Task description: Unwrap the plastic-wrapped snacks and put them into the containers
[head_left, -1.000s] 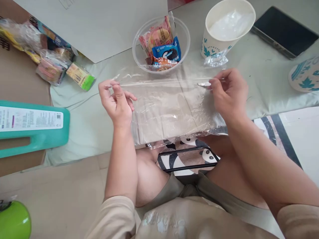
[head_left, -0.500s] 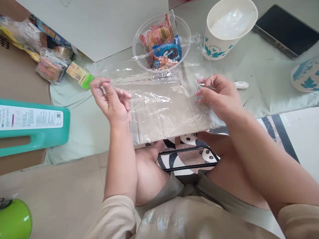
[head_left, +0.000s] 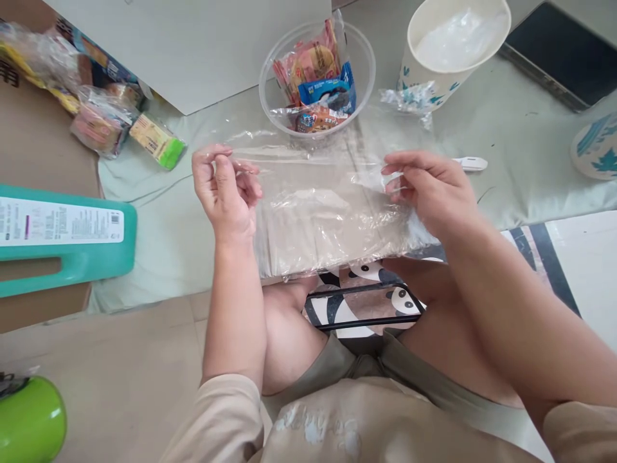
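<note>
A sheet of clear plastic wrap (head_left: 318,206) stretches over a flat brown cardboard piece (head_left: 332,238) in front of me. My left hand (head_left: 226,193) pinches the wrap's left upper edge. My right hand (head_left: 429,190) pinches its right upper edge. Just beyond the wrap stands a clear plastic bowl (head_left: 366,58) holding several wrapped snacks (head_left: 321,83). A small white object (head_left: 470,163) lies on the cloth right of my right hand.
A white paper cup (head_left: 453,45) with plastic inside stands at the back right, a dark tablet (head_left: 559,58) beyond it. A second cup (head_left: 595,145) is at the right edge. Snack packets (head_left: 125,125) lie at left, near a teal bottle (head_left: 62,241). A green object (head_left: 29,421) sits bottom left.
Both hands lowered the wrap toward the cardboard, then lifted its top edge again. The small white object came out from under my right hand and now lies on the cloth.
</note>
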`<state>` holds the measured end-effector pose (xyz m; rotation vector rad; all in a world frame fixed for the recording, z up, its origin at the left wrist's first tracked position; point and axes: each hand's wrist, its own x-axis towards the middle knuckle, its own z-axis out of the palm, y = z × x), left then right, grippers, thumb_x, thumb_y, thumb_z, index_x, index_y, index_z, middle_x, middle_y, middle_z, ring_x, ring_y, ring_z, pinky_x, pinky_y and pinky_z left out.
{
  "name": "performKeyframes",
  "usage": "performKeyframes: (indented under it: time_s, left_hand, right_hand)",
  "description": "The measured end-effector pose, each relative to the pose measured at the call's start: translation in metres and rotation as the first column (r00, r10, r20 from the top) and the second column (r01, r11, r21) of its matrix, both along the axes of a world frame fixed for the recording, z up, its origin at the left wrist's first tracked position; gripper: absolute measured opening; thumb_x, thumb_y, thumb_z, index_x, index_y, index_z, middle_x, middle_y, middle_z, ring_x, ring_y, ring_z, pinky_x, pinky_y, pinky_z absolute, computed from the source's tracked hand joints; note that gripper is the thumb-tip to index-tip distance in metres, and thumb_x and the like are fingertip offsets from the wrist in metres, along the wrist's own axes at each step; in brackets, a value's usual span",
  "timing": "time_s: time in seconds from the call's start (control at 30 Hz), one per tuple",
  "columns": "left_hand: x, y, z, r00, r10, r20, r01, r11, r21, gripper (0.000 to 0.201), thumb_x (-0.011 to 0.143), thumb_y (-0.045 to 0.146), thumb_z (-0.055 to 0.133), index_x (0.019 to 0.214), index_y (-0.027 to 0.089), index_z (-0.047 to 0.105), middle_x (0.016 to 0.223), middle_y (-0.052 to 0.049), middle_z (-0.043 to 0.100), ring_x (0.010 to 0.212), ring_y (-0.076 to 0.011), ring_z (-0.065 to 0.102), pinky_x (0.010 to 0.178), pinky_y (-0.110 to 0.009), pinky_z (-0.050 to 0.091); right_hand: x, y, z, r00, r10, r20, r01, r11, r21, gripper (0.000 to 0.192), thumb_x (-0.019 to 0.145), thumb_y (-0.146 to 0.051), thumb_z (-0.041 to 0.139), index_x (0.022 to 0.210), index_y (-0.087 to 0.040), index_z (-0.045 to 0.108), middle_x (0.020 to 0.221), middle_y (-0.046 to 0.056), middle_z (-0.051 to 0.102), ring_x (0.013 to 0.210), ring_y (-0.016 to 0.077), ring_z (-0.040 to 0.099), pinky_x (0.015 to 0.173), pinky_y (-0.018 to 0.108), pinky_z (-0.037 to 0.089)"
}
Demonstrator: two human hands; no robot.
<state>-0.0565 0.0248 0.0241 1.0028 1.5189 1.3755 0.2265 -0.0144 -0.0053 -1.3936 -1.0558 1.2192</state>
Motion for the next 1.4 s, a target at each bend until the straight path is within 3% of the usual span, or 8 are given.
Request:
performKeyframes:
  time_s: [0.17, 0.33, 0.53, 0.7, 0.97, 1.07, 1.2, 1.4]
  left_hand:
    - [0.001, 0.001, 0.001, 0.990, -0.045, 0.137, 0.018, 0.981, 0.192, 0.016, 0.078, 0.033, 0.078, 0.078, 0.026, 0.064, 0.085, 0.003, 0.071, 0.075, -0.0109, 0.067, 0.071, -0.025, 0.051]
    - [0.003, -0.001, 0.006, 0.996, -0.025, 0.085, 0.010, 0.985, 0.173, 0.021, 0.077, 0.028, 0.079, 0.064, 0.023, 0.063, 0.090, 0.000, 0.071, 0.098, -0.0175, 0.073, 0.083, -0.030, 0.055]
    - [-0.010, 0.000, -0.010, 0.982, -0.191, -0.001, 0.180, 0.926, 0.332, 0.038, 0.063, 0.048, 0.095, 0.054, 0.024, 0.067, 0.096, 0.000, 0.071, 0.108, -0.0207, 0.071, 0.101, -0.040, 0.056]
    - [-0.023, 0.002, -0.030, 0.954, -0.270, -0.131, 0.300, 0.883, 0.361, 0.031, 0.065, 0.051, 0.095, 0.061, 0.028, 0.075, 0.104, -0.002, 0.072, 0.112, -0.0219, 0.068, 0.103, -0.040, 0.056]
    - [-0.032, 0.006, -0.041, 0.929, -0.163, -0.333, 0.241, 0.948, 0.209, 0.010, 0.068, 0.016, 0.088, 0.069, 0.022, 0.080, 0.108, -0.005, 0.067, 0.108, -0.0207, 0.066, 0.101, -0.037, 0.055]
    - [-0.029, 0.011, -0.044, 0.927, -0.095, -0.364, 0.153, 0.979, 0.136, 0.027, 0.063, -0.004, 0.077, 0.071, 0.021, 0.081, 0.105, -0.005, 0.068, 0.105, -0.0197, 0.067, 0.090, -0.031, 0.057]
    - [-0.025, 0.014, -0.041, 0.952, -0.132, -0.275, 0.153, 0.987, 0.055, 0.025, 0.067, -0.004, 0.068, 0.069, 0.019, 0.078, 0.104, -0.006, 0.073, 0.101, -0.0186, 0.070, 0.074, -0.024, 0.055]
    - [-0.019, 0.012, -0.029, 0.972, -0.125, -0.200, 0.128, 0.992, 0.003, 0.022, 0.068, 0.002, 0.062, 0.068, 0.018, 0.077, 0.082, -0.002, 0.076, 0.079, -0.0134, 0.071, 0.065, -0.021, 0.053]
  right_hand:
    - [0.004, -0.002, 0.002, 0.973, -0.228, 0.037, 0.213, 0.945, 0.248, 0.017, 0.090, -0.019, 0.058, 0.093, -0.026, 0.073, 0.102, 0.003, 0.077, 0.094, 0.0194, 0.076, 0.079, 0.038, 0.061]
    - [0.011, -0.012, 0.010, 0.956, -0.197, 0.216, 0.086, 0.895, 0.437, 0.023, 0.080, -0.017, 0.066, 0.099, -0.028, 0.062, 0.118, 0.004, 0.074, 0.124, 0.0275, 0.069, 0.107, 0.056, 0.054]
    - [0.014, -0.012, 0.012, 0.957, -0.185, 0.224, 0.057, 0.875, 0.480, 0.031, 0.077, -0.017, 0.075, 0.102, -0.030, 0.061, 0.097, 0.003, 0.073, 0.111, 0.0282, 0.073, 0.106, 0.054, 0.055]
    - [0.020, -0.015, 0.012, 0.919, -0.163, 0.359, -0.094, 0.793, 0.602, 0.019, 0.078, -0.010, 0.069, 0.075, -0.027, 0.061, 0.074, -0.002, 0.067, 0.085, 0.0217, 0.072, 0.096, 0.050, 0.060]
    - [0.030, -0.031, 0.011, 0.677, -0.065, 0.733, -0.408, 0.796, 0.447, 0.027, 0.082, -0.005, 0.055, 0.076, -0.029, 0.067, 0.090, 0.002, 0.071, 0.083, 0.0234, 0.070, 0.077, 0.043, 0.057]
    - [0.029, -0.031, 0.008, 0.618, -0.007, 0.786, -0.500, 0.768, 0.400, 0.033, 0.082, -0.005, 0.053, 0.082, -0.030, 0.075, 0.088, 0.004, 0.067, 0.078, 0.0208, 0.066, 0.072, 0.039, 0.052]
    - [0.030, -0.031, 0.009, 0.561, 0.047, 0.826, -0.633, 0.667, 0.392, 0.037, 0.080, -0.003, 0.051, 0.086, -0.027, 0.078, 0.080, 0.004, 0.062, 0.072, 0.0187, 0.057, 0.068, 0.038, 0.044]
    - [0.031, -0.039, 0.016, 0.489, 0.204, 0.848, -0.723, 0.639, 0.263, 0.027, 0.084, -0.009, 0.056, 0.090, -0.024, 0.078, 0.078, 0.004, 0.063, 0.075, 0.0201, 0.058, 0.074, 0.039, 0.042]
